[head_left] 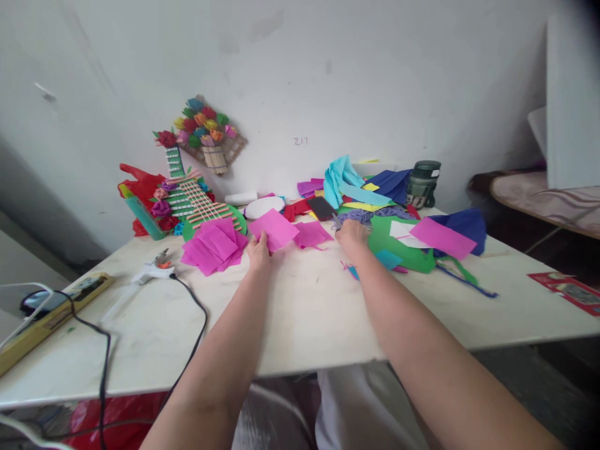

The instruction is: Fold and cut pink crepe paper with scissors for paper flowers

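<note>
My left hand (259, 251) pinches a pink paper square (275, 229) by its near edge, thumb on top. Left of it lies a loose stack of pink paper squares (213, 247) on the white table. Another pink paper piece (312, 234) lies flat between my two hands. My right hand (354, 233) is closed around scissors (336, 220), whose grey blades poke out toward the upper left; the handles are mostly hidden by the fingers. A dark phone (320, 209) lies just beyond the scissors, and green paper (403, 244) spreads right of that hand.
A paper-decorated guitar (187, 197) leans by the wall, near a glue bottle (145, 215). A glue gun (154, 269) with a black cord and a power strip (84, 287) lie at left. Coloured paper and a dark green jar (424, 183) stand at back right.
</note>
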`<state>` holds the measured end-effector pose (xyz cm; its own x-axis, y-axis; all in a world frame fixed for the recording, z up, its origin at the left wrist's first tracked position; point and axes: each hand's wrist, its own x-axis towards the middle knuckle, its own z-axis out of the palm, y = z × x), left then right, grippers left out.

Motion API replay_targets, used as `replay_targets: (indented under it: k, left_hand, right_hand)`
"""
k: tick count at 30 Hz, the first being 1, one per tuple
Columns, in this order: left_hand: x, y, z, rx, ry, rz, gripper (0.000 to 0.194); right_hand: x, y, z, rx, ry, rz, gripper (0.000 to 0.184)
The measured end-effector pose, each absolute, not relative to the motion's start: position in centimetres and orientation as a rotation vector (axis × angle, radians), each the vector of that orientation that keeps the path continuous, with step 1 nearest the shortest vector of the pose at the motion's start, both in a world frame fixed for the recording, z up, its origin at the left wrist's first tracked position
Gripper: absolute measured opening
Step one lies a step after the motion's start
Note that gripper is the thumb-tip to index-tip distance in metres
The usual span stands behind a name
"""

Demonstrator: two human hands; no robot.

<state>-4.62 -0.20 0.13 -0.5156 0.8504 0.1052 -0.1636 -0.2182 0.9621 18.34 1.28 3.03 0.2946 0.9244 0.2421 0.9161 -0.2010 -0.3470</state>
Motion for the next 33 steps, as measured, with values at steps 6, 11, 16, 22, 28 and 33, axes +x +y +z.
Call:
replay_targets:
  k: [6, 11, 16, 22, 28, 33]
  left_hand:
    - [-4.7, 0.0, -0.1, 0.854, 1.297, 1.819, 0.026]
    - [-4.8, 0.1, -0.4, 0.839, 1.277, 1.826, 0.029]
    - [-4.8, 0.1, -0.3, 0.811, 1.270, 1.847, 0.031]
    - [-4.6, 0.0, -0.1, 0.770, 1.250, 1.850, 0.030]
    - [-4.9, 0.0, 0.4, 0.632, 1.157, 1.878, 0.020]
    - [-5.3, -0.4, 1.7, 0.479, 0.914, 1.930, 0.014]
  right_hand:
    - [18.2, 1.5, 2.5, -2.145, -1.718, -0.127, 0.029]
    - [17.2, 1.9, 1.9, -1.974, -1.879, -0.171, 0.028]
    - [16.5, 2.4, 0.4, -1.927, -1.962, -0.240, 0.029]
    - [16.5, 2.8, -0.1, -1.943, -1.866, -0.232, 0.030]
    - [16.0, 2.0, 1.3, -1.816, -1.657, -0.183, 0.029]
    - [14.1, 0.7, 2.6, -1.611, -1.819, -0.245, 0.027]
